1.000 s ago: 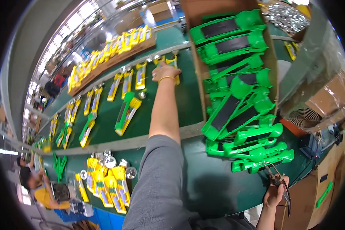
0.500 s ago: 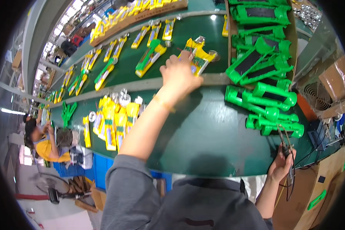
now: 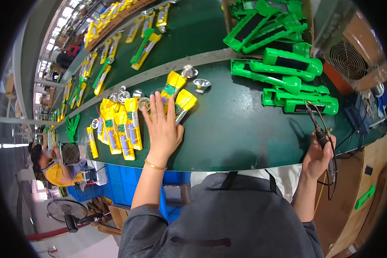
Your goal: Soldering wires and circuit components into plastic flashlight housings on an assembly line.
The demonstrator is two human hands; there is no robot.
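Note:
My left hand (image 3: 164,131) rests palm down with its fingers stretched out over two yellow torch halves; one yellow torch half (image 3: 185,101) shows at its right, with thin dark wires. Shiny round reflectors (image 3: 201,84) lie at their far ends. To its left is a pile of yellow torch halves (image 3: 118,127) carrying small green boards and purple cells. My right hand (image 3: 319,155), off the table's front edge at right, grips a soldering iron (image 3: 320,134) whose tip points up and away. Behind the tip sit green torch housings (image 3: 303,101).
A cardboard box (image 3: 312,21) of green housings stands at the far right. Beyond the grey rail (image 3: 150,74), more yellow and green parts lie on the belt. A fan (image 3: 351,60) stands at right, and a person in yellow (image 3: 62,170) sits at far left.
My left hand has drawn the yellow torch halves from beyond the rail toward me and left, beside the pile. My right hand still holds the soldering iron. The whole view has shifted.

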